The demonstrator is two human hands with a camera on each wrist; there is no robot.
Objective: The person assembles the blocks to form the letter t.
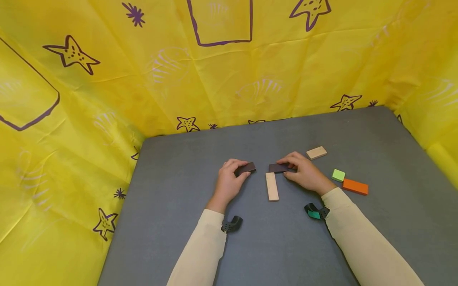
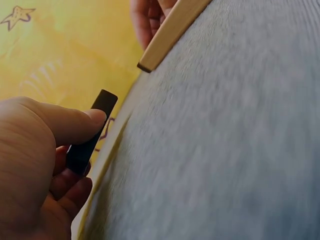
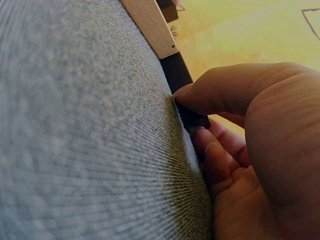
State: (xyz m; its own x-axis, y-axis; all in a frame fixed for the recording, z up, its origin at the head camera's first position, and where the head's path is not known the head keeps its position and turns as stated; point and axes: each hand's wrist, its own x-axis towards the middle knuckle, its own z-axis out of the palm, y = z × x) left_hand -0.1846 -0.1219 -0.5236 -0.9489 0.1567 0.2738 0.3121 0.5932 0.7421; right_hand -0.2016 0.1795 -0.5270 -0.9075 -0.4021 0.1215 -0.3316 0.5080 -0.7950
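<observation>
My left hand pinches a dark wooden block between thumb and fingers; the left wrist view shows this block tilted in the grip. To the right, my right hand holds a second dark block by its right part, and in the right wrist view that block lies along the grey surface. A pale wooden block lies lengthwise just in front of the second dark block's left end. From the head view I cannot tell whether these two touch. A gap separates the two dark blocks.
Beyond the right hand lies another pale block. A small lime green block sits against an orange block to the right. The grey table is bordered by yellow patterned cloth at the back and sides.
</observation>
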